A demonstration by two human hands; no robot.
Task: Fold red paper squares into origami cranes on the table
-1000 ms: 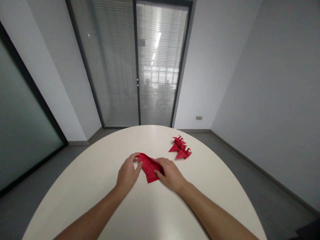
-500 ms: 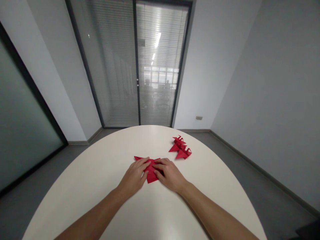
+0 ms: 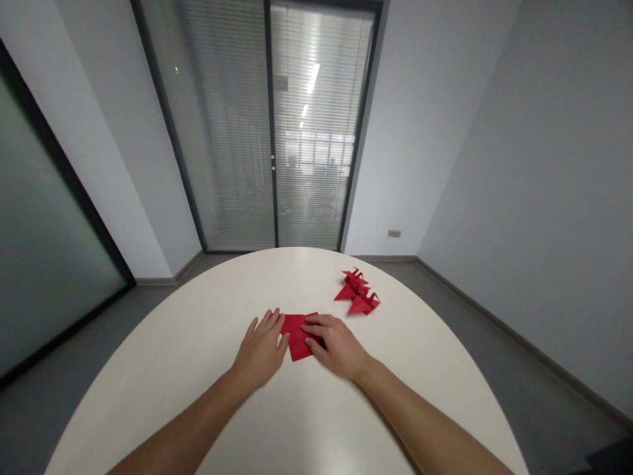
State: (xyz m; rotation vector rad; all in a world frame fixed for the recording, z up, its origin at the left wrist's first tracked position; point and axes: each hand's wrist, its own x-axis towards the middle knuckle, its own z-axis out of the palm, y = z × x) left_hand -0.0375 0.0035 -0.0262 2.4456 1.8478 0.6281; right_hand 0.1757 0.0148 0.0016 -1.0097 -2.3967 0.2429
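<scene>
A folded piece of red paper (image 3: pixel 297 333) lies flat on the round white table (image 3: pixel 198 343) in front of me. My left hand (image 3: pixel 261 349) lies flat with its fingers stretched out over the paper's left edge. On the paper's right part rests my right hand (image 3: pixel 336 343), fingers extended and pressing down. Only the middle strip of the paper shows between the two hands.
A small pile of folded red paper cranes (image 3: pixel 357 293) sits on the table beyond my right hand. Behind the table are glass doors with blinds (image 3: pixel 270 132) and grey walls. The table's rim curves away on both sides.
My left hand had a paper corner lifted at the left; it folded it over to the right and now lies flat on the paper. The right hand stayed in place.
</scene>
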